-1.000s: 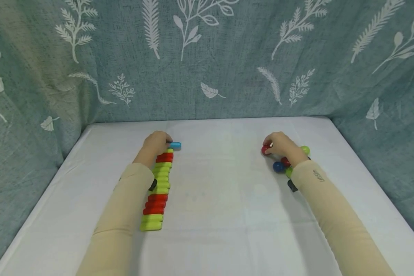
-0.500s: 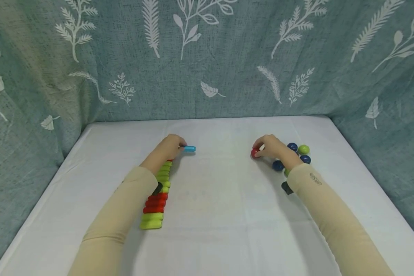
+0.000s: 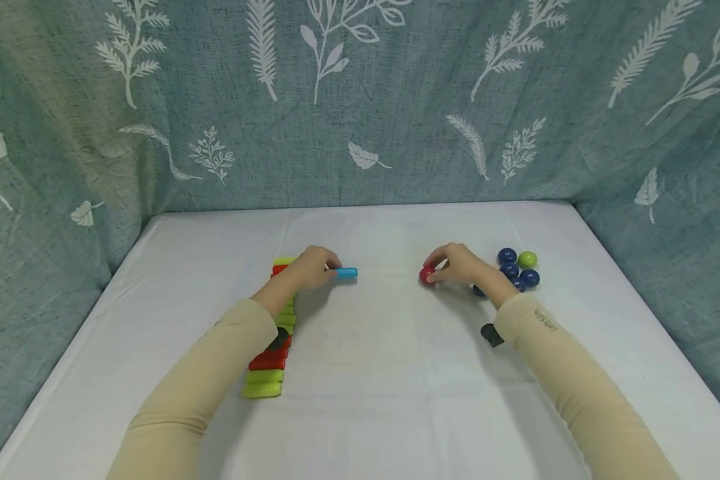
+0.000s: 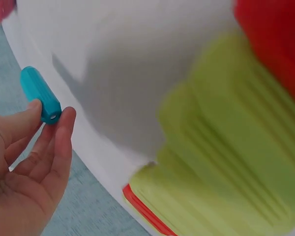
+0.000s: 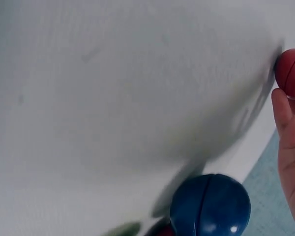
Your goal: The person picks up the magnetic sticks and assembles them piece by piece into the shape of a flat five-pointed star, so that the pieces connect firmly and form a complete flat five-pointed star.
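Observation:
My left hand [image 3: 313,268] pinches a short light-blue rod [image 3: 346,273] by one end, between thumb and fingers. In the left wrist view that rod [image 4: 39,91] has a ribbed side and a small hole in the held end. Across a gap to its right, my right hand [image 3: 459,263] holds a red ball [image 3: 427,275] in its fingertips, close over the white table. A groove runs round this red ball [image 5: 291,73] in the right wrist view. The two held pieces are apart, the rod's free end pointing toward the ball.
Yellow-green and red rods [image 3: 264,383] lie side by side in a column, partly under my left forearm. Several dark-blue balls [image 3: 508,270] and a green ball [image 3: 527,260] sit beyond my right wrist. A patterned cloth [image 3: 360,133] stands behind the table [image 3: 360,400].
My left hand has carried the blue rod right and nearer, away from the column. My right hand has brought the red ball left and slightly nearer. The gap between the two has narrowed.

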Demonstrator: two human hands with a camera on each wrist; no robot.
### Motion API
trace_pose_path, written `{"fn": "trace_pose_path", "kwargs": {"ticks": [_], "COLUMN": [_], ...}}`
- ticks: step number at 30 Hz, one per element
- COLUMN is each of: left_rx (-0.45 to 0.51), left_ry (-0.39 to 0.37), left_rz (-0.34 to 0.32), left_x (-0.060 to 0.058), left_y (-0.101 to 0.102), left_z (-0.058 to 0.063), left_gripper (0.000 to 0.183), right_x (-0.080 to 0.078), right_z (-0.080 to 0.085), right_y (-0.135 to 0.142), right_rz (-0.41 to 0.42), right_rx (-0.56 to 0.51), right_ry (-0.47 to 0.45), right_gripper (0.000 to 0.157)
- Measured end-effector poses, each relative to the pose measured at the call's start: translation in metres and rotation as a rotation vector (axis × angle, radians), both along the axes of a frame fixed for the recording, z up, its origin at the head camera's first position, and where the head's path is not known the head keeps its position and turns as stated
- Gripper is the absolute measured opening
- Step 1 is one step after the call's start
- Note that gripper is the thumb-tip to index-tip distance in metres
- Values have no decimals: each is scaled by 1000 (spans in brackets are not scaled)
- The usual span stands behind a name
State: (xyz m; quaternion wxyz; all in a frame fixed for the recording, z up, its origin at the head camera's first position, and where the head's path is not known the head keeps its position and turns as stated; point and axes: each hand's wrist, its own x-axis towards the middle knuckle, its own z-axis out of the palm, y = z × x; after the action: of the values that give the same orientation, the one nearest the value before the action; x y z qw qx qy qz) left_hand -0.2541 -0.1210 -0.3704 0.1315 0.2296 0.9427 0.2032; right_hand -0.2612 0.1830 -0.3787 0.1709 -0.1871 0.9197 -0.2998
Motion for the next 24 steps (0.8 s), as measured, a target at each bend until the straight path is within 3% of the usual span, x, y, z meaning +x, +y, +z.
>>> {"fn": "trace_pose_path", "kwargs": {"ticks": [10,15,24], "left_rx": [33,59,97], "left_ry": [-75,-66,-64], "left_rz": [47,69,33], "left_x": [11,14,18], "left_y": [16,18,26], "left_z": [-2,-3,-11], "left_gripper": [20,20,18], "right_x": [5,7,8], "right_z": [-6,-6,-12], "right_y": [-8,-15,-32], "right_rz": [-19,-19,13], "right_rx": [-65,-90,-137], "right_ry": [-55,-75,-111], "right_gripper": [34,34,34]}}
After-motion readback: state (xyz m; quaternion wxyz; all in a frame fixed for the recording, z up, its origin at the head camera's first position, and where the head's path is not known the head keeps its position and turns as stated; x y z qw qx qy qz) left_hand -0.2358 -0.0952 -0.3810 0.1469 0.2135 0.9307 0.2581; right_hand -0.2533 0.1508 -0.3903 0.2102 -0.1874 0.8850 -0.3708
